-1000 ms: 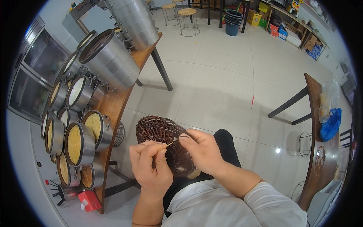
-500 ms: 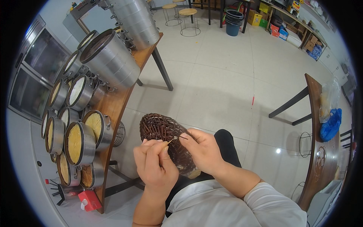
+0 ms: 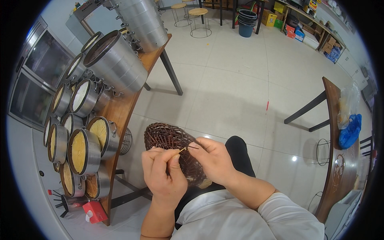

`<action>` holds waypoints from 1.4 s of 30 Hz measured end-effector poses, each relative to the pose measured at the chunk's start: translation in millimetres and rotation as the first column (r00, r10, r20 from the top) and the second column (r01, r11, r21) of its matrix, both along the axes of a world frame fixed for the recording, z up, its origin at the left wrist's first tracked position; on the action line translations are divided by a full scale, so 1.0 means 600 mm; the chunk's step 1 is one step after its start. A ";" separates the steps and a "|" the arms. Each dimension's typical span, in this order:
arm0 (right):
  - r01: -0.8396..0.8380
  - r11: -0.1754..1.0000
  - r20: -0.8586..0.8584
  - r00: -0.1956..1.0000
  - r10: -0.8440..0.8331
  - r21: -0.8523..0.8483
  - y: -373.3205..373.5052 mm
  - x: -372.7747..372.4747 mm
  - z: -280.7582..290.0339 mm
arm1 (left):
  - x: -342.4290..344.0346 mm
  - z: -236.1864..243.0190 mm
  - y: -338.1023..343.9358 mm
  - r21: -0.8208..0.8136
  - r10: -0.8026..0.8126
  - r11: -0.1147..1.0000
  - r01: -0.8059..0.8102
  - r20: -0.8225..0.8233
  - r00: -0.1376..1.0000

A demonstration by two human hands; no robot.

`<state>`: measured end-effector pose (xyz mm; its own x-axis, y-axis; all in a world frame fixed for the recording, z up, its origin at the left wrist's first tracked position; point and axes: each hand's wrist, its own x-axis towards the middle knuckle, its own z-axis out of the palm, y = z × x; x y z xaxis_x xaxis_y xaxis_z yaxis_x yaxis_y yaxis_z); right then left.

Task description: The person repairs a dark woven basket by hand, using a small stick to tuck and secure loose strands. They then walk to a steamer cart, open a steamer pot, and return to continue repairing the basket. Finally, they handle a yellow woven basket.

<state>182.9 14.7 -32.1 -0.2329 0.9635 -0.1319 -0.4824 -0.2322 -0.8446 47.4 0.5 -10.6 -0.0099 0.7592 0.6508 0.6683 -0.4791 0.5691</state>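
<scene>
A dark brown woven wicker basket (image 3: 165, 135) lies tilted on my lap, its near part hidden behind my hands. My left hand (image 3: 165, 170) is closed in a pinch, thumb against forefinger, on a thin yellowish strip (image 3: 183, 151) at the basket's side. Opposite it, my right hand (image 3: 214, 160) grips the basket's edge. A short dark wicker strand (image 3: 193, 148) sticks out by the right thumb. The tips of both hands nearly meet. Whether the strip is joined to the weave is too small to tell.
On the left, a wooden table (image 3: 127, 103) carries round metal steamer pans (image 3: 86, 154) and tall metal cylinders (image 3: 116, 62). A red tissue box (image 3: 95, 212) sits at its near corner. Another wooden table (image 3: 338, 172) with a blue plastic bag (image 3: 350, 132) stands right. Stools (image 3: 199, 13) and a bin (image 3: 247, 24) are far off.
The basket has shifted slightly to the left and tilted a little. Both hands stay close together at the same spot, the left still pinching the yellowish strip.
</scene>
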 end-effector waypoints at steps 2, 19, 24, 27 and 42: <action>-0.010 1.000 0.019 1.000 0.010 -0.003 0.000 0.003 0.000 | -0.007 0.004 -0.001 -0.079 -0.033 0.996 0.037 0.047 0.998; -0.015 1.000 0.019 1.000 0.015 0.000 0.000 0.003 0.002 | -0.014 0.007 -0.004 -0.092 -0.001 0.996 0.004 0.035 0.999; -0.017 1.000 -0.020 1.000 0.017 -0.012 -0.003 0.002 0.003 | -0.011 0.011 -0.004 -0.070 -0.007 0.998 0.009 0.027 1.000; -0.027 1.000 -0.023 0.999 0.027 0.005 -0.002 0.003 0.002 | -0.008 0.010 -0.005 -0.075 -0.001 0.997 0.003 0.021 1.000; -0.014 0.999 0.019 1.000 0.014 0.036 0.001 0.004 0.004 | -0.010 0.002 -0.002 -0.091 0.002 0.996 0.009 0.121 0.993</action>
